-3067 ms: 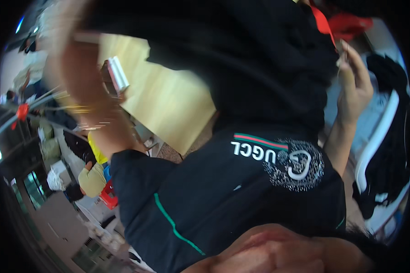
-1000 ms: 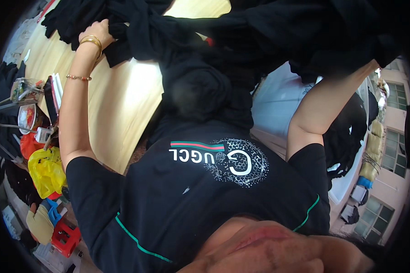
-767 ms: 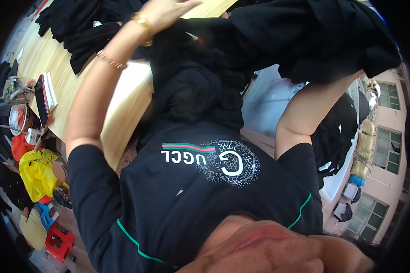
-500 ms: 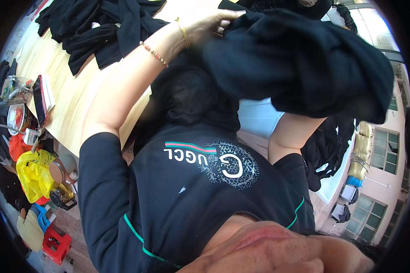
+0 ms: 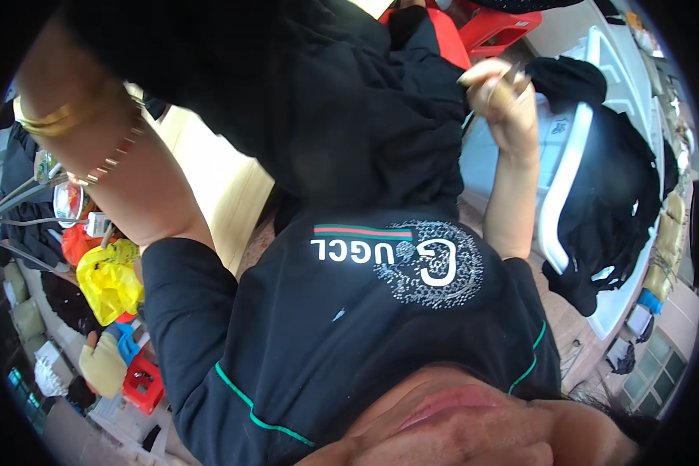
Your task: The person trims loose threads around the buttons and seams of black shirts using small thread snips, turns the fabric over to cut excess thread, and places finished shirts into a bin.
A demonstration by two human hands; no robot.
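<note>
A large black garment (image 5: 326, 116) spreads from the upper left across my lap, its folds close to my chest. My left hand (image 5: 50, 74) is raised at the upper left beside this cloth, in shadow, with its fingers hidden; bracelets circle the wrist. My right hand (image 5: 505, 97) is lifted to the right of the garment, apart from most of it. Its fingers are curled in, and a small dark thing shows at them, too blurred to name. Just beyond that hand, more black cloth (image 5: 571, 81) hangs over a white plastic crate (image 5: 555, 210).
Black garments (image 5: 613, 194) are heaped in the crate on the right. A red plastic stool (image 5: 497, 31) stands at the far side. Part of a light wooden table (image 5: 217, 171) shows at left, near a yellow plastic bag (image 5: 109, 279) and another red stool (image 5: 143, 384).
The black garment has moved left and down from the upper right. My right hand, earlier hidden by it, now shows at the right. My left arm has swung left, nearer the rim.
</note>
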